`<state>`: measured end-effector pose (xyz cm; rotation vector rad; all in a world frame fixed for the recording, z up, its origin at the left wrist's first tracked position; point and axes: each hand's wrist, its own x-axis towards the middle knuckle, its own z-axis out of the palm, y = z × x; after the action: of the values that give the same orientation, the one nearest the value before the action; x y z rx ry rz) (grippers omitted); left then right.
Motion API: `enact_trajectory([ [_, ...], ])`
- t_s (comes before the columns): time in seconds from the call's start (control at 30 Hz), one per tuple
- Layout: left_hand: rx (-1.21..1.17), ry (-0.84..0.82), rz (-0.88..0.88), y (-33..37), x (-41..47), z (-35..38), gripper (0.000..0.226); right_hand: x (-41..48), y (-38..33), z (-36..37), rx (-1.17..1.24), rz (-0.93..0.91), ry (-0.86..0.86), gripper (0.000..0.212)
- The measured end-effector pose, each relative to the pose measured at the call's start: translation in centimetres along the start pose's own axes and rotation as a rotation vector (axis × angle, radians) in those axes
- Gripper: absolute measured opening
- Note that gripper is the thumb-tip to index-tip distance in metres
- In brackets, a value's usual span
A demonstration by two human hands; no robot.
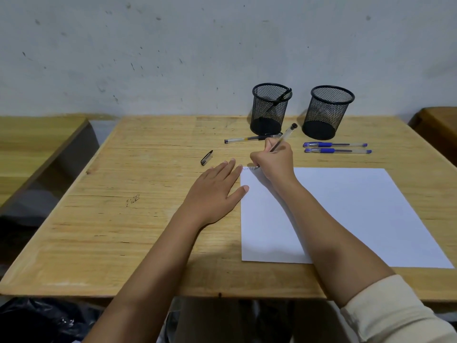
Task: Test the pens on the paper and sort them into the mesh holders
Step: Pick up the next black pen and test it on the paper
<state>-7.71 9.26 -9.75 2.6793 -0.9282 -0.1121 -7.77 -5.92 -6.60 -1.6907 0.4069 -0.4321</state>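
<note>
The right hand (pixel 273 160) pinches a clear-barrelled pen (pixel 283 138) in a writing grip, its tip down on the top left corner of the white paper (pixel 346 214), where a short scribble (pixel 248 168) shows just left of the tip. The pen's barrel slants up and away past the knuckles. The left hand (pixel 215 191) lies flat with fingers spread on the desk (pixel 123 219), its fingertips touching the paper's left edge. A loose black cap (pixel 206 157) lies on the desk beyond the left hand. Another black pen (pixel 252 138) lies just beyond the right hand, in front of the left mesh holder (pixel 270 108), which has one pen leaning inside. Two blue pens (pixel 336 147) lie side by side before the right mesh holder (pixel 327 112).
</note>
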Motion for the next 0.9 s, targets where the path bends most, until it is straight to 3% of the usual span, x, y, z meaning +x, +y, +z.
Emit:
enact_trajectory([
  [0.17,-0.004,-0.003,0.001,-0.1,0.0,0.1,0.058,0.1,0.1,-0.1,0.05,0.039,0.016,0.043],
  [0.33,-0.017,0.004,-0.001,-0.1,0.0,0.1,0.058,0.6,0.4,-0.9,0.414,0.12,0.05,0.039],
  [0.43,-0.023,-0.001,-0.006,0.0,-0.1,0.1,0.058,0.5,0.2,-1.5,0.577,0.157,-0.03,0.03],
  [0.57,-0.036,-0.001,-0.003,0.0,0.0,-0.1,0.058,0.4,-0.3,-2.2,0.606,0.132,-0.114,0.006],
  [0.73,-0.189,0.016,0.017,-0.1,-0.2,-0.9,0.057,0.7,-1.7,-3.6,0.646,0.108,-0.217,0.016],
  [0.83,-0.383,0.119,-0.029,-0.7,-0.1,-1.8,0.057,0.7,-2.2,-4.5,0.633,0.111,-0.213,0.011],
  [0.9,-0.353,0.273,-0.088,-1.1,0.4,-2.6,0.054,0.6,-2.2,-5.1,0.629,0.117,-0.208,0.007],
])
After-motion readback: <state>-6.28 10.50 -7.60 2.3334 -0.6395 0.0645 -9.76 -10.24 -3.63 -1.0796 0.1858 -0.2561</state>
